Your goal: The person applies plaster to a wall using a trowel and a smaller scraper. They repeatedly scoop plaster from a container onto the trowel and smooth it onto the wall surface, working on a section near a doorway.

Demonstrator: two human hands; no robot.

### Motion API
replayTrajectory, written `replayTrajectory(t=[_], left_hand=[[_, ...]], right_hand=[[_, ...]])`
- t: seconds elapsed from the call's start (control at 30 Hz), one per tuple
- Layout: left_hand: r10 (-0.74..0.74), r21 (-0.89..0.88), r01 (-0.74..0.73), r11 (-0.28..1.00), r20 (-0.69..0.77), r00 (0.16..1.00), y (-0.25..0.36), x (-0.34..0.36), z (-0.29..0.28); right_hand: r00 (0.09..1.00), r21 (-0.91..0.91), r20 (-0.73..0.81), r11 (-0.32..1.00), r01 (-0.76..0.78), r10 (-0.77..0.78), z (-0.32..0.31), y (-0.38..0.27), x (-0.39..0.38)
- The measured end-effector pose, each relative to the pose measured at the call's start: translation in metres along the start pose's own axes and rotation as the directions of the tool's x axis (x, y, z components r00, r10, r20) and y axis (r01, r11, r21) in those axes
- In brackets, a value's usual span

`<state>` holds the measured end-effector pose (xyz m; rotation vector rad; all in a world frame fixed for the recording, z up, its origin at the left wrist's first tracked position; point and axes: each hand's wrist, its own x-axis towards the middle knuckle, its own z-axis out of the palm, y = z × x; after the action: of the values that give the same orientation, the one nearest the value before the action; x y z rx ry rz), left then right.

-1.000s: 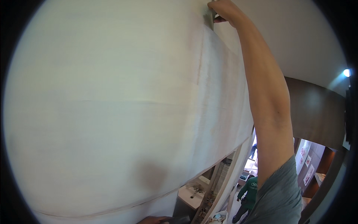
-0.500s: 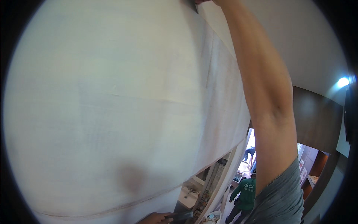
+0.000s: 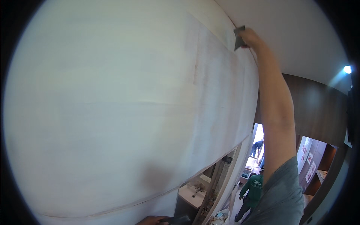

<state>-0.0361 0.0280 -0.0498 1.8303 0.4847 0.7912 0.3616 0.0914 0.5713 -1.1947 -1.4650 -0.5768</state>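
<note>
My right arm reaches up to the top of a large white wall [image 3: 123, 75], where it meets the ceiling. At the end of it, my right hand [image 3: 250, 38] is closed round a putty knife [image 3: 239, 39], whose dark, wide blade lies against or very close to the wall. Faint pinkish streaks and thin seams mark the wall's right part. Low at the bottom edge, my left hand [image 3: 152, 220] grips a dark flat tool [image 3: 178, 220]; much of this tool and hand is cut off by the picture's edge.
Below the wall's lower edge, a white sink [image 3: 192, 197] shows through an opening. A person in a green shirt [image 3: 252, 189] stands lower right, and another person [image 3: 257, 147] is farther off. Dark wood panelling [image 3: 318, 107] and a bright lamp [image 3: 347, 69] are at right.
My right hand has come down and rightward into full view with the putty knife. The view has shifted slightly; my left hand stays low with the dark tool.
</note>
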Motion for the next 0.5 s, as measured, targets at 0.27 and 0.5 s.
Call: replayTrajectory(t=[0.27, 0.5], left_hand=[[-0.133, -0.063, 0.132, 0.989, -0.013, 0.991, -0.005, 0.000, 0.000], [-0.059, -0.036, 0.057, 0.998, -0.044, 0.997, -0.003, 0.002, 0.001]], right_hand=[[0.987, -0.026, -0.044, 0.987, -0.158, 0.157, 0.031, 0.095, 0.004], [0.998, 0.038, -0.037, 0.998, 0.043, -0.041, 0.043, 0.001, -0.023]])
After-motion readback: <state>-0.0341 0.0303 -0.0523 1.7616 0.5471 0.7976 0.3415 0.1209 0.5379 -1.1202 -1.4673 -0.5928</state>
